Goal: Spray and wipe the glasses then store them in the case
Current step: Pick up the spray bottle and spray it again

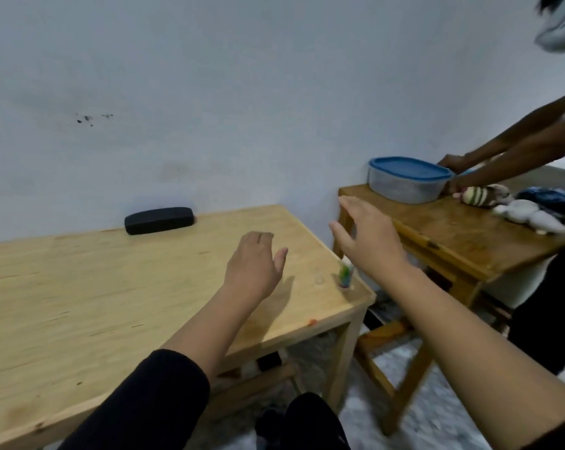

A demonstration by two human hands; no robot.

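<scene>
Both hands hover above the pale wooden table (79, 287) with nothing in the grip. The left hand (253, 266) hangs palm down, its fingers loosely bent and released, the thumb sticking out to its right; a black sleeve (164, 394) covers that forearm near the elbow. The right hand (367, 235) is spread flat, fingers straight and reaching forward, its grip likewise released, held past the table's right edge.

Between the two hands, just below the right wrist, a small spray bottle (443, 276) stands upright close to the table's near right corner; it has a pale cap and a green and blue label, blurred too much to read. Neither hand touches it. It is just beside the right forearm and near the left thumb.

Beyond the left hand and off to its left, well apart from both hands, a black glasses case (159, 220) lies closed against the wall (209, 92) at the table's far edge. The glasses themselves cannot be made out anywhere on the table.

Farther out past the right hand stands a second, darker wooden table (453, 235). On it sits a clear plastic container with a blue lid (407, 180), and beside that some rolled socks (482, 194) and bundled cloth (531, 216). Another person (502, 157) leans over that table with both hands by the container.
</scene>
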